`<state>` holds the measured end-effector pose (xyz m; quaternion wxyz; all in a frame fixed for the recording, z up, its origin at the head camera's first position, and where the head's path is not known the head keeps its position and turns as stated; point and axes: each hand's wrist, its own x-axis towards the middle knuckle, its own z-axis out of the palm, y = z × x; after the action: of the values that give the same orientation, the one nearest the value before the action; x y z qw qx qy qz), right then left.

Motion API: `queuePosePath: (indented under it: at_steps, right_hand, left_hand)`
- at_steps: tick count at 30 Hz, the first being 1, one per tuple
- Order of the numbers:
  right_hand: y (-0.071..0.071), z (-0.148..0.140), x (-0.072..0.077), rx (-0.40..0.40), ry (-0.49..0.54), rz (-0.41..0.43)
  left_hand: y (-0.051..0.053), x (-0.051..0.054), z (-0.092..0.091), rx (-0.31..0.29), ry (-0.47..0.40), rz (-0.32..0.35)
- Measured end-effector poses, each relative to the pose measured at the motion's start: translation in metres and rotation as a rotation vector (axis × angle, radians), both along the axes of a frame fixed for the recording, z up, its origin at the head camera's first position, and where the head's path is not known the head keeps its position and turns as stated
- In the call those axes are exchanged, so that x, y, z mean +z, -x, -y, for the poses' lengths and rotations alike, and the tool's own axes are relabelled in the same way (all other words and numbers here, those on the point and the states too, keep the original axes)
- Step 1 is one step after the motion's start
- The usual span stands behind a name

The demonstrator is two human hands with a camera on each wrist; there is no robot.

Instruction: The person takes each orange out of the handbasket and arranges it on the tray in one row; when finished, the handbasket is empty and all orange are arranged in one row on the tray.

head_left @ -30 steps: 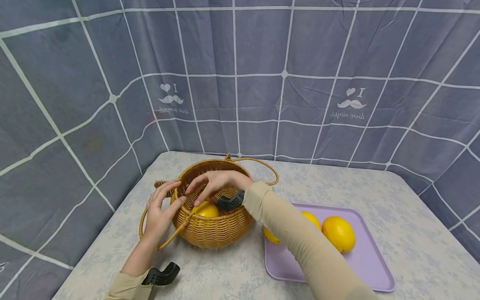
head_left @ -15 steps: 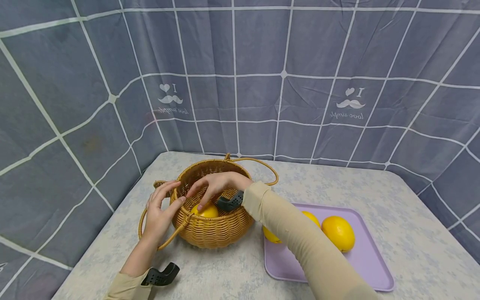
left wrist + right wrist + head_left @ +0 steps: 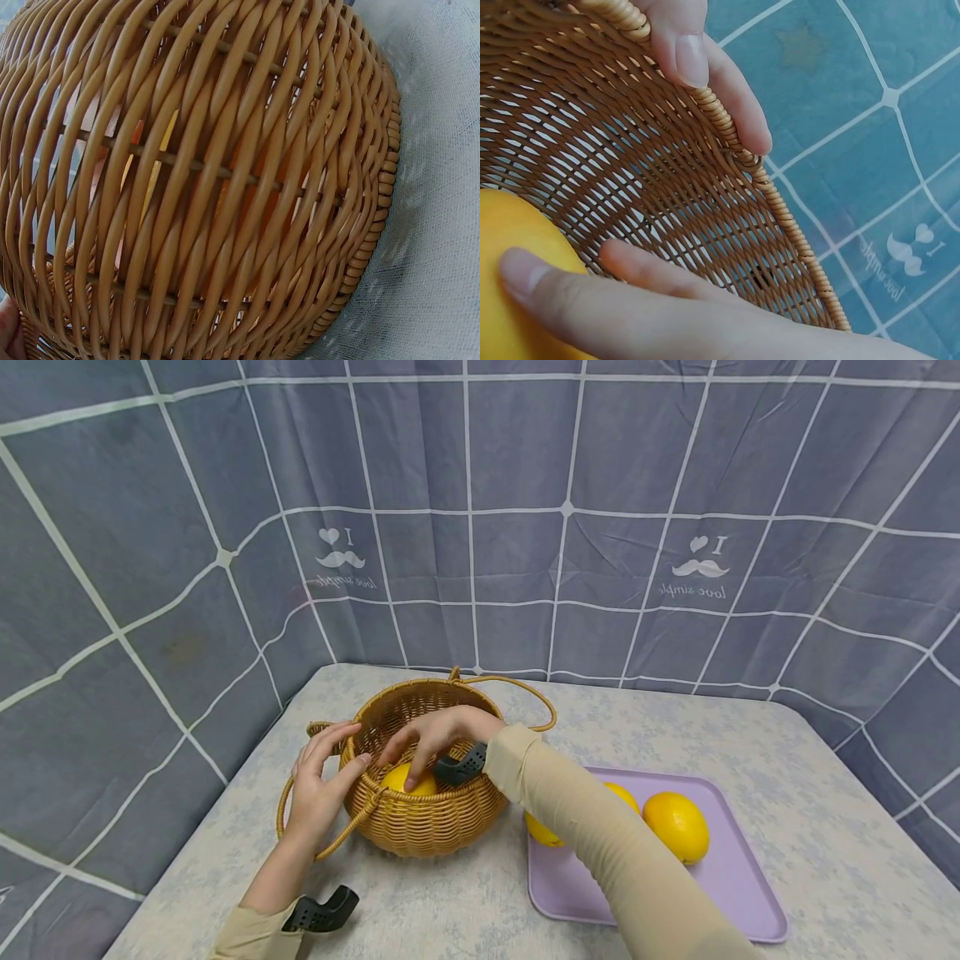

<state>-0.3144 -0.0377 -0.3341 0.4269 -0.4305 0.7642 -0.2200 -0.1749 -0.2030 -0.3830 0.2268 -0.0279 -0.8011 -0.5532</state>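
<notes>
A round woven wicker basket (image 3: 427,822) stands on the left half of the table, with a yellow lemon (image 3: 401,777) inside by its near wall. At the basket's left side, my left hand (image 3: 318,785) holds the rim; in the right wrist view its thumb (image 3: 692,60) lies over the edge and a finger extends along the outside. My right hand (image 3: 431,735) reaches into the basket from the right. Its thumb (image 3: 536,277) touches the top of the lemon, while another finger stretches out beside it. The other right fingers are partly hidden. Basket weave fills the left wrist view.
Right of the basket lies a light purple tray (image 3: 720,902) bearing a lemon (image 3: 677,828) and more yellow fruit partly behind the right sleeve (image 3: 600,827). Rope-like handles (image 3: 536,689) hang out from the basket. A blue-grey grid curtain (image 3: 517,560) surrounds the table.
My right hand has shifted slightly right and down inside the basket, its thumb moving across the lemon. The left hand and the basket stay in place.
</notes>
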Motion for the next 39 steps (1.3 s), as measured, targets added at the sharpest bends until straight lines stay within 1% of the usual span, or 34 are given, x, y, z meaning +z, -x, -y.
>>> queuePosePath:
  at_steps: [5, 13, 16, 18, 24, 31, 34, 39]
  right_hand:
    - [0.0001, -0.0005, -0.0003, 0.029, -0.023, 0.006]
    - [0.0024, 0.0012, -0.0022, 0.113, -0.071, 0.027]
    - [0.0024, 0.0013, -0.0022, 0.116, -0.075, 0.006]
    - [0.0021, 0.0012, -0.0021, 0.101, -0.079, -0.016]
    - [0.0002, 0.0, -0.0003, 0.016, -0.108, -0.082]
    - [-0.0021, -0.0018, 0.0012, -0.019, -0.123, -0.126]
    - [-0.0021, -0.0026, 0.0015, -0.024, -0.11, -0.124]
    - [-0.0012, -0.0037, 0.0012, -0.049, -0.097, -0.063]
  left_hand:
    - [-0.0018, 0.0011, -0.0006, -0.006, -0.003, 0.002]
    - [-0.0028, 0.0012, -0.0008, -0.009, -0.002, 0.0]
    - [-0.003, 0.0013, -0.0008, -0.012, 0.0, -0.007]
    - [-0.003, 0.0013, -0.0008, -0.014, 0.0, -0.011]
    - [-0.0024, 0.0005, -0.0007, -0.012, 0.004, -0.017]
    - [-0.0012, -0.0005, -0.0005, -0.008, 0.01, -0.023]
    - [-0.0013, -0.0003, -0.0006, -0.01, 0.01, -0.025]
    - [-0.0016, -0.0001, -0.0008, -0.01, 0.008, -0.024]
